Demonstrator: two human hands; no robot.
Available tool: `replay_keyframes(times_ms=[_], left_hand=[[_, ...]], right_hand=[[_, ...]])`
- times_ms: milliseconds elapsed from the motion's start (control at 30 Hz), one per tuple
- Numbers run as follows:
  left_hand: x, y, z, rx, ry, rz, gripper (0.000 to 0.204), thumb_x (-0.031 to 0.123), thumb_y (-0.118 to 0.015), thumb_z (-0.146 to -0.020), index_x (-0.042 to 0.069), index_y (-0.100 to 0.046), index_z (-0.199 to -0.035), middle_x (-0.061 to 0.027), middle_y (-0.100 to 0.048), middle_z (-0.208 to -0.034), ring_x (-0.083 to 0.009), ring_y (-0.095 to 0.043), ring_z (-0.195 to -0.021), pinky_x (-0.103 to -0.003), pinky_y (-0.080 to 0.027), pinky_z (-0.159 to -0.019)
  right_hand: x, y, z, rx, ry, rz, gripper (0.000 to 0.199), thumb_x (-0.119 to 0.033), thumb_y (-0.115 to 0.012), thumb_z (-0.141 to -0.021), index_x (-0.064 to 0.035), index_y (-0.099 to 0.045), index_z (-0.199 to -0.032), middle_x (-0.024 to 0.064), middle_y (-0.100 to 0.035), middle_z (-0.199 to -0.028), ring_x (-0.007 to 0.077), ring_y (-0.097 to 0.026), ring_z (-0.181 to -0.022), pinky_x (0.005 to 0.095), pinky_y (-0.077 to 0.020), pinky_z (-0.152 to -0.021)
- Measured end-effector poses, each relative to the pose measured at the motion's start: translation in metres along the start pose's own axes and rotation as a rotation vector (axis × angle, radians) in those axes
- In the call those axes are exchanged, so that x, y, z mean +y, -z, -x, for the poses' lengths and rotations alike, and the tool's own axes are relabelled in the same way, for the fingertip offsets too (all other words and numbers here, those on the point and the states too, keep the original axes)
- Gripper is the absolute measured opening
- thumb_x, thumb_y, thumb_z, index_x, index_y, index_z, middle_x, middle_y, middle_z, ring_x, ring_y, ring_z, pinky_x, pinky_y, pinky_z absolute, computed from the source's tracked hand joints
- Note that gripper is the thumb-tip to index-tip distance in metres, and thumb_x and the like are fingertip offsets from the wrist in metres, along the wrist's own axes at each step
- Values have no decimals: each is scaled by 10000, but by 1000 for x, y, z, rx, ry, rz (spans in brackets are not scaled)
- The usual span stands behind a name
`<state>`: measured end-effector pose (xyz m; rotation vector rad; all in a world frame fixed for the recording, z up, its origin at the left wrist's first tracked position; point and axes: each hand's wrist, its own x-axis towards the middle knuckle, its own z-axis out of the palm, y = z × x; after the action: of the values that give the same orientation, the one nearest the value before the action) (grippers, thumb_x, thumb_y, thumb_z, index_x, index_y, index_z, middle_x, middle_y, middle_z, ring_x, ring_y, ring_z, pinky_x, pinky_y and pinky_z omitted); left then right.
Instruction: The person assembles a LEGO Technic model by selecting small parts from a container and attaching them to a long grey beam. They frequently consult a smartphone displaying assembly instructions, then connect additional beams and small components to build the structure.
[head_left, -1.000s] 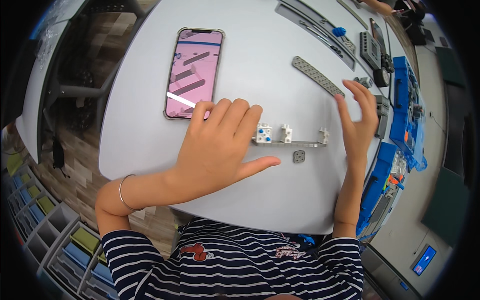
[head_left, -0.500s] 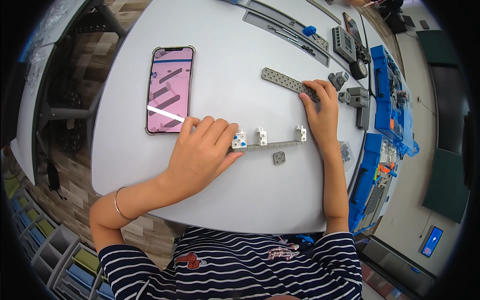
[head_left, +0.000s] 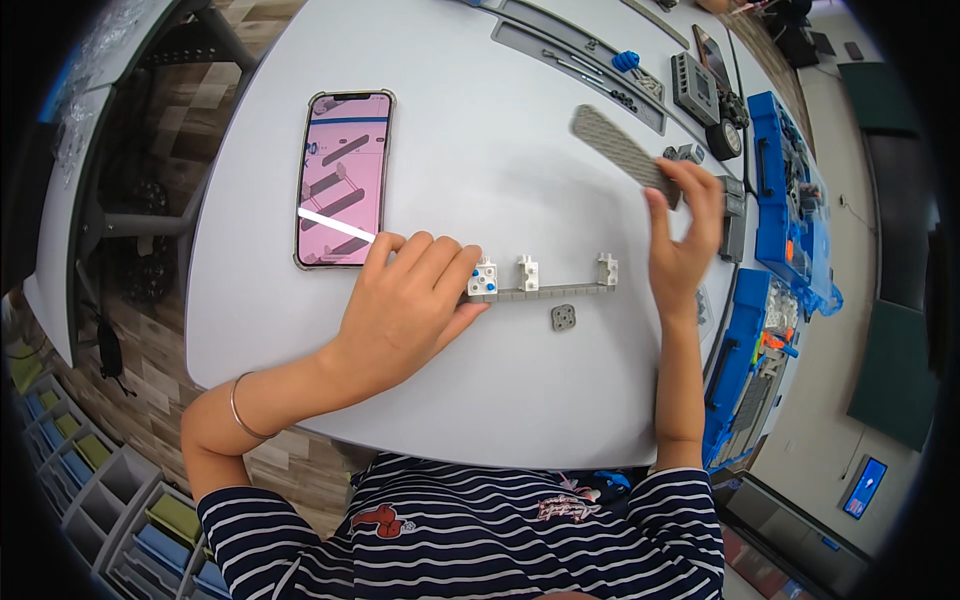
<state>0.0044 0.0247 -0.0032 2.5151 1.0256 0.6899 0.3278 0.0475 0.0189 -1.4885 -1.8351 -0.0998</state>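
Note:
My left hand (head_left: 400, 305) pinches the left end of a long grey beam (head_left: 550, 292) that stands on edge on the table. White connector blocks (head_left: 528, 273) rise from that beam at its left end, middle and right end. The left block (head_left: 482, 279) carries blue pins. My right hand (head_left: 685, 235) grips one end of a wide grey perforated plate (head_left: 622, 146), which is raised, tilted and a little blurred. Just below the beam lies a small grey square plate (head_left: 563, 317), touched by neither hand.
A phone (head_left: 343, 180) showing a building diagram lies on the left. Toward the far right are a grey tray (head_left: 575, 65) with rods, a grey controller box (head_left: 693, 86), a black wheel (head_left: 724, 139) and blue parts cases (head_left: 768, 150).
The perforated plate has been lifted off the table by my right hand and moved right, turning steeper. My left hand stays on the beam's end.

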Motion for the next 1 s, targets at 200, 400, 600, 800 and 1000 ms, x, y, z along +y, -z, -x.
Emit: replay_keyframes(times_ms=[200, 400, 600, 800, 1000], left_hand=[[-1, -2, -1, 23, 1, 12, 578, 183, -902, -786, 26, -670, -1291, -71, -659, -1055, -240, -611, -950, -396, -436, -853], [-2, -1, -2, 27, -2, 15, 602, 172, -896, -799, 15, -662, -1331, -77, -658, -1056, -243, -610, -944, -393, -440, -843], [-2, -2, -2, 26, 2, 25, 607, 170, -896, -802, 15, -659, -1339, -77, -655, -1048, -247, -603, -931, -393, -442, -833], [-3, -1, -3, 23, 1, 27, 611, 165, -895, -799, 19, -656, -1342, -79, -654, -1047, -245, -600, -924, -391, -446, -819], [-4, 0, -3, 4, 30, 97, 545, 166, -887, -799, -4, -666, -1268, -87, -637, -1082, -247, -590, -961, -387, -442, -839]], right_hand=[[-19, 29, -6, 99, 71, 13, 322, -143, -845, -938, -34, -770, -1231, 108, -667, -1170, 215, -634, -1039, 321, -522, -869], [-20, 28, -4, 73, 88, 13, 317, -139, -851, -933, -34, -774, -1222, 107, -669, -1165, 208, -636, -1017, 309, -523, -846], [-20, 30, -2, 51, 71, 6, 315, -139, -854, -928, -37, -777, -1216, 108, -676, -1160, 211, -638, -1019, 313, -530, -842], [-21, 29, -1, 22, 72, 2, 311, -171, -855, -931, -41, -782, -1203, 108, -680, -1161, 221, -636, -1032, 319, -532, -845], [-21, 27, 1, -11, 78, 21, 320, -180, -863, -920, -40, -784, -1197, 109, -681, -1166, 227, -639, -1041, 324, -537, -860]])
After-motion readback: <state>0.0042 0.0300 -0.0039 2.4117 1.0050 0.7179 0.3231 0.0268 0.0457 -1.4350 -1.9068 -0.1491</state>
